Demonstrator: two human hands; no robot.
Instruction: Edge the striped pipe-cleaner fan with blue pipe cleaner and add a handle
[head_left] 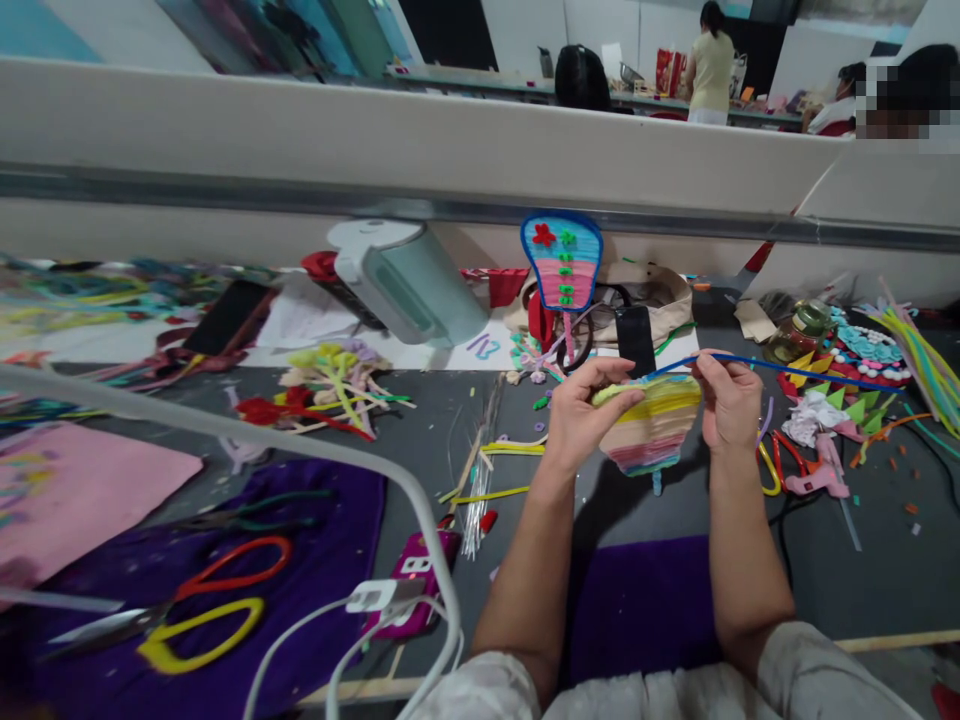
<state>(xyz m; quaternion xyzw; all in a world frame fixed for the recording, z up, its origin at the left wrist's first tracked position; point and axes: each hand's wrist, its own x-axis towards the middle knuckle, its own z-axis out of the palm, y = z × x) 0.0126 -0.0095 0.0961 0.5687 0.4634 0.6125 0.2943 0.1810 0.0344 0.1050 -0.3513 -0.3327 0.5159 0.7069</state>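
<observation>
A striped piece of yellow, beige, pink and blue fuzzy stems hangs between both hands above the grey table. My left hand pinches its upper left edge between thumb and fingers. At its upper right corner, my right hand is closed on a blue stem, which runs along the top edge and sticks out to the right. A short light blue stub points down from the piece's lower edge. Beyond the hands stands a finished-looking blue and pink paddle shape with a red flower and green bits.
Scissors and pliers lie on purple cloth at left, near a power bank with cables. A pink glue gun lies at right. A white lamp arm crosses the left side. People are beyond the partition.
</observation>
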